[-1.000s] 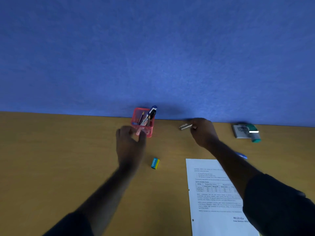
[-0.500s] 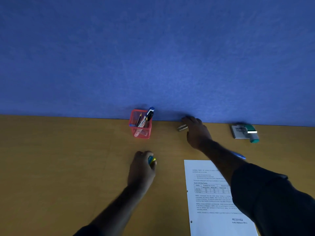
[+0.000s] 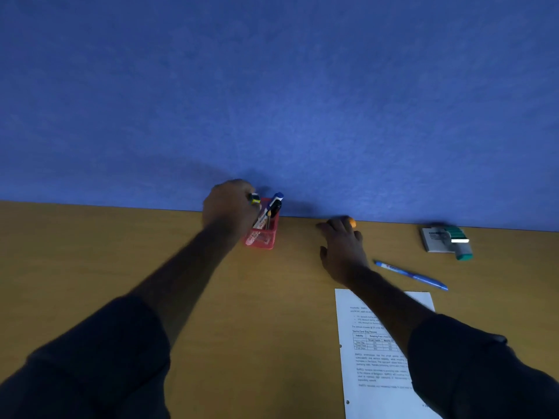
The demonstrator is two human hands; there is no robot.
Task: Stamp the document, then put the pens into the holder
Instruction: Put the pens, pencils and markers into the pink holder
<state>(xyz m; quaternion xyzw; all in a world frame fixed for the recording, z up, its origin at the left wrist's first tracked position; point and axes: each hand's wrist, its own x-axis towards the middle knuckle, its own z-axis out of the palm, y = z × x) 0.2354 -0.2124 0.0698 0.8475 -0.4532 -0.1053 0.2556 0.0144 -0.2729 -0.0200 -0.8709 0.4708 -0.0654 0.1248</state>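
A red mesh pen holder point(image 3: 263, 238) stands at the back of the wooden desk point(image 3: 121, 267) with several pens in it. My left hand point(image 3: 231, 207) hovers over its left rim, shut on a small yellow and blue eraser point(image 3: 254, 198). My right hand point(image 3: 343, 246) rests on the desk to the right, fingers closed over a small object with an orange tip point(image 3: 351, 221). A blue pen point(image 3: 411, 275) lies on the desk right of that hand. The printed document point(image 3: 375, 358) lies at the lower right, partly under my right forearm.
A green-handled stamp point(image 3: 459, 241) sits on a grey pad point(image 3: 434, 238) at the far right, against the blue partition wall point(image 3: 272, 101).
My left hand picked the eraser up from the desk and carried it up to the holder's rim. My right hand stayed near the small object at the wall, closing over it.
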